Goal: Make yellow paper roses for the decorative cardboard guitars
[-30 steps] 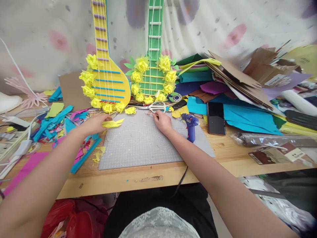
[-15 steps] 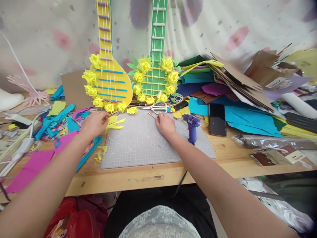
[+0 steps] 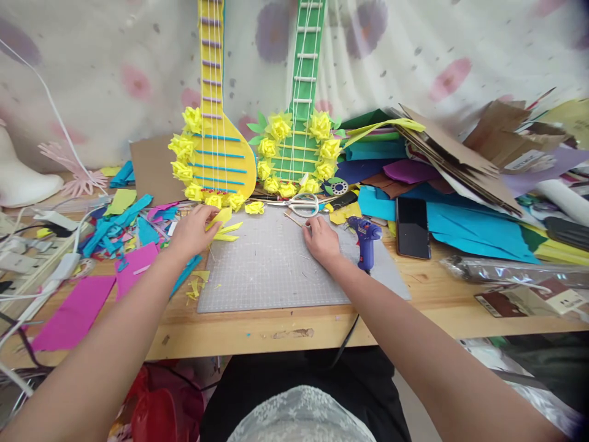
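My left hand [image 3: 197, 231] is at the mat's upper left corner, its fingers closed on a yellow paper piece [image 3: 223, 217]. Other yellow paper strips [image 3: 227, 232] lie just under it on the grey cutting mat [image 3: 262, 279]. My right hand [image 3: 322, 239] rests on the mat, its fingers closed on a thin wooden stick [image 3: 293, 218] that points up and left. White-handled scissors [image 3: 304, 205] lie just beyond that hand. A blue glue gun [image 3: 367, 240] stands to its right. One loose yellow paper flower [image 3: 254, 208] sits at the mat's back edge.
A yellow paper-craft lute [image 3: 230, 161] and a green one [image 3: 298, 150], both trimmed with yellow flowers, stand at the back. Coloured scraps [image 3: 147, 232] and a power strip [image 3: 50, 282] fill the left. A phone [image 3: 413, 227], blue paper [image 3: 478, 233] and cardboard [image 3: 455, 153] lie right.
My left hand has lifted a yellow paper piece off the strips. My right hand keeps the stick at about the same place. The view has shifted slightly left.
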`<state>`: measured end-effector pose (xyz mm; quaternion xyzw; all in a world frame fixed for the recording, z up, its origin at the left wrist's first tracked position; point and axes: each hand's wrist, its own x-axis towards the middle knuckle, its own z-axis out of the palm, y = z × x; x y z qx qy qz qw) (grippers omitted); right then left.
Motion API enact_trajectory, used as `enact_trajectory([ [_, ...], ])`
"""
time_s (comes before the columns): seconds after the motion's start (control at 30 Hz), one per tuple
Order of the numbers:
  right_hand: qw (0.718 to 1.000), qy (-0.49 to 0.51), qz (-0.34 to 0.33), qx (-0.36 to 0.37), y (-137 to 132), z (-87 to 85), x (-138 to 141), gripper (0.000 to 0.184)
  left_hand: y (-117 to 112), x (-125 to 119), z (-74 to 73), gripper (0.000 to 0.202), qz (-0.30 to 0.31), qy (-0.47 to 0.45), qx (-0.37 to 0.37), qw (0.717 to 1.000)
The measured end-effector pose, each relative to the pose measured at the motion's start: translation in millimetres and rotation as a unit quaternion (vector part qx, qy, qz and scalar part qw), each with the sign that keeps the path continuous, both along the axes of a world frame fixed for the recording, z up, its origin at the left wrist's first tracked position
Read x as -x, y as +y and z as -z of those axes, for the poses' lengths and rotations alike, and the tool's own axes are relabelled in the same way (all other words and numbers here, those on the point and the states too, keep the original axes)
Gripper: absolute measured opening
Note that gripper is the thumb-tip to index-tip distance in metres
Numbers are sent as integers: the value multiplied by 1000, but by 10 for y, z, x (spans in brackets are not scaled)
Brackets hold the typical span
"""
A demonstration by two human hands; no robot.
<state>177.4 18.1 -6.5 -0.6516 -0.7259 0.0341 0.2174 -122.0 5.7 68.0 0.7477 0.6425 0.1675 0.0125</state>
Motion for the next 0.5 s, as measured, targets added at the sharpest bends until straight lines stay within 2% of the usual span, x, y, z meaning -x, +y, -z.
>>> enact_trajectory([
  [0.13,1000,14,2,-4,-5,23,-19,25,40,37,38,38,60,26,29,997],
  [0.33,999,38,6,-3,-8,4,-29,25,89,36,89,32,19,3,17,1000],
  [0.5,1000,26,-9,-1,-51,-34,-37,27,40,-178,139,52,114,48,65,990],
])
